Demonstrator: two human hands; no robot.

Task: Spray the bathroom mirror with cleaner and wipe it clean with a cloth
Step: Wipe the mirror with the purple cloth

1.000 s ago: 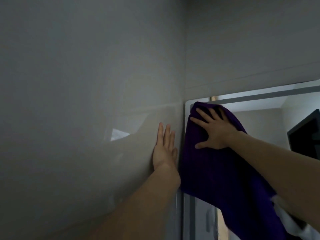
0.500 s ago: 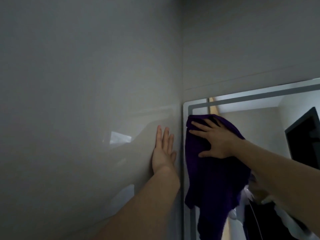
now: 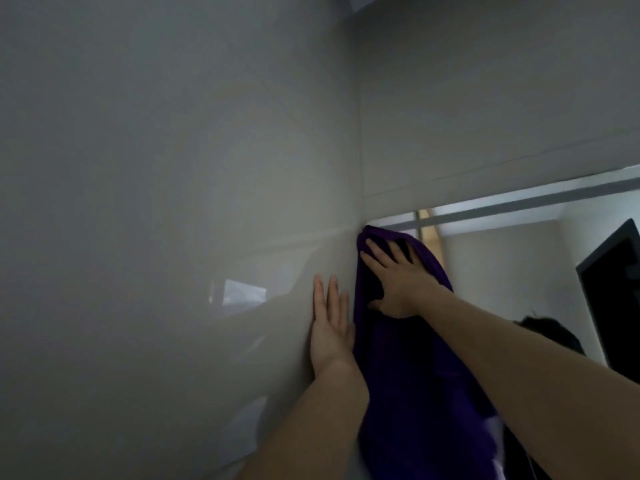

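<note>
Mirror (image 3: 502, 271): upper left corner abuts the side wall (image 3: 173, 202); open glass extends to the right.
Cloth (image 3: 415, 375): purple, spread on the corner, hanging down the left edge.
Right hand (image 3: 398, 282): fingers splayed straight, pressing the cloth flat.
Left hand (image 3: 329, 327): straight fingers flat on the wall, just beside the cloth, holding nothing.

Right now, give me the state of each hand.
Left hand: open, flat against the wall, holding nothing.
Right hand: open, fingers spread, pressing the purple cloth onto the mirror.
</note>
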